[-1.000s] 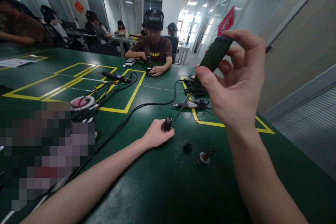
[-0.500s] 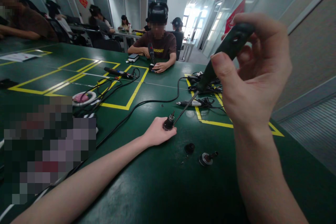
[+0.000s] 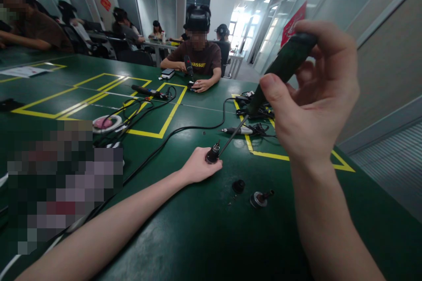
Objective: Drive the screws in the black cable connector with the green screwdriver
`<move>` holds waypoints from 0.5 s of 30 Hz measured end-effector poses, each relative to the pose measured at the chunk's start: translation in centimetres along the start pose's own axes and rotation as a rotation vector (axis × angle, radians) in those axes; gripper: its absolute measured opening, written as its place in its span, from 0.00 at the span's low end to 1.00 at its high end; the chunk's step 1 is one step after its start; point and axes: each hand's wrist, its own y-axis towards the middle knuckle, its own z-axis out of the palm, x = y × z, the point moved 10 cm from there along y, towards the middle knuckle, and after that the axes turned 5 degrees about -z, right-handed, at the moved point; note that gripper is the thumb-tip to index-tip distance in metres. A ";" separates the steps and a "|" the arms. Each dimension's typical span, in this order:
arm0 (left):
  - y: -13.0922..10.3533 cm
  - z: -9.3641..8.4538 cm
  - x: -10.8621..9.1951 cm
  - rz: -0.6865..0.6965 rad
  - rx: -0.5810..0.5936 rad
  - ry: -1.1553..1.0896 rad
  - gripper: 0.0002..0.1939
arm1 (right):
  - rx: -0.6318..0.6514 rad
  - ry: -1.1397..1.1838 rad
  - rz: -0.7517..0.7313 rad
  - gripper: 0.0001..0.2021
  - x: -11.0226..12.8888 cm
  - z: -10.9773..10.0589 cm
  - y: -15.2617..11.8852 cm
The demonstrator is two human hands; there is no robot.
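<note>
With its thumb and fingers, my right hand [image 3: 316, 83] grips the dark handle of a screwdriver [image 3: 280, 70]. The thin shaft slants down to the left, and its tip meets the side of a small black cone-shaped tool part [image 3: 213, 153]. That part stands upright with a metal collar and pin on top, held at its base by my left hand [image 3: 199, 166]. Whether the tip sits in a screw cannot be made out. A black round cap [image 3: 238, 185] lies to the right of my left hand, and beyond it a metal disc part with a short stem [image 3: 259, 199].
Across the green table [image 3: 184, 228], a co-worker [image 3: 201, 52] handles a dark tool. Black cables [image 3: 171, 131] run over the top. A grey and black pen-shaped tool [image 3: 244, 130] and wires lie by yellow tape [image 3: 270, 155]. A white tape roll [image 3: 107, 124] lies left.
The screwdriver handle has turned in my right hand, and that hand has shifted slightly left and down. My left hand and the black part stay nearly still.
</note>
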 end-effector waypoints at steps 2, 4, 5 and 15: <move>0.0 0.0 -0.1 0.001 0.001 0.002 0.11 | 0.012 0.001 -0.017 0.24 0.1 0.1 0.0; -0.1 0.0 -0.1 0.000 0.001 0.002 0.11 | 0.007 0.031 -0.042 0.24 0.5 0.3 0.0; -0.1 0.0 -0.1 0.000 0.001 0.001 0.11 | 0.002 0.047 -0.052 0.24 0.7 0.4 0.0; 0.1 0.1 0.3 -0.006 -0.003 0.010 0.10 | -0.008 0.007 -0.052 0.31 -0.5 0.8 -0.4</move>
